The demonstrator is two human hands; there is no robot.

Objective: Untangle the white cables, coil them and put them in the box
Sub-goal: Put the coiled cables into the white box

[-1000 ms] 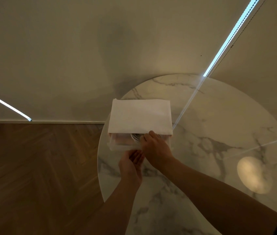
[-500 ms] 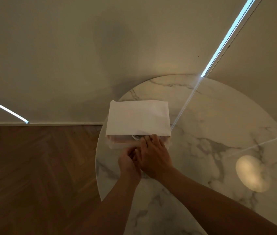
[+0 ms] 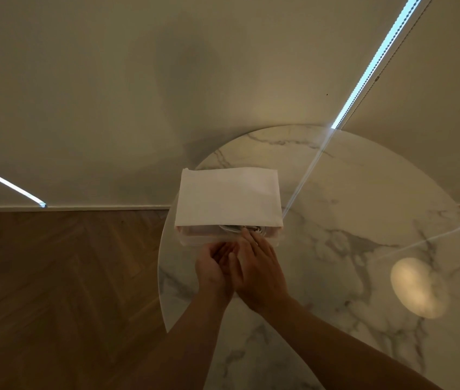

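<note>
Round marble table (image 3: pixel 364 220), herringbone wood floor (image 3: pixel 54 277), beige wall (image 3: pixel 110 80), bright light strips (image 3: pixel 375 60)

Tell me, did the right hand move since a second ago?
Yes. Judged against the box, the right hand has pulled back toward the person; only its fingertips reach the box's front now.

Narrow front slot between lid (image 3: pixel 227 198) and box (image 3: pixel 195 240); open tabletop (image 3: pixel 364 220) right

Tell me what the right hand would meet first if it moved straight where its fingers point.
Probably the coiled white cables in the gap under the flat white lid of the pale box. The right hand has its fingertips at that opening; contact is unclear.
</note>
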